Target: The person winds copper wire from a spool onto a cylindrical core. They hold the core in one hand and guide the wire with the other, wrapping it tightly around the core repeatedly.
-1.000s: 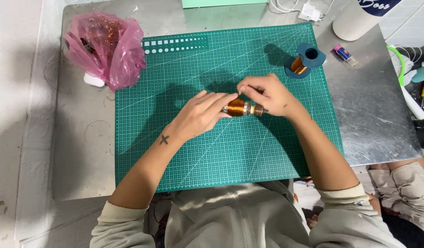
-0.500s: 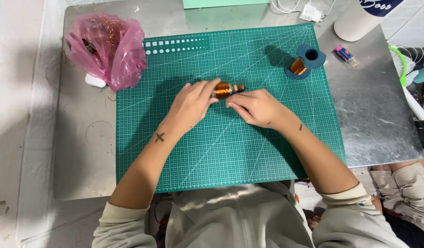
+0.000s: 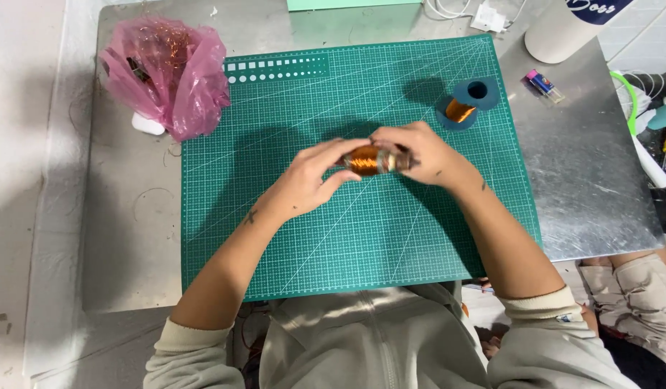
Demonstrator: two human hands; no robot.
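Fingers of each hand cover both ends of the copper coil (image 3: 367, 159); pink bag (image 3: 167, 72) contents blurred; white cylinder (image 3: 564, 32) cut off by top edge

Surface: grey sheet-metal tabletop (image 3: 592, 187)
On it: green gridded cutting mat (image 3: 362, 230), crumpled pink plastic bag (image 3: 167, 72), white cylindrical roll (image 3: 556, 36)

The head view is bright and evenly lit, with colours clear and detail sharp across most of the frame. Light falls from above and to the right: soft shadows lie left of the forearms on the green cutting mat (image 3: 333, 216), and a dark patch sits left of the blue spool of copper wire (image 3: 468, 103). The metal surface (image 3: 592, 180) shows a pale sheen on its right side. The pink plastic bag (image 3: 163, 75) glints slightly. Straight edges bow a little toward the corners. The hands show slight softness.
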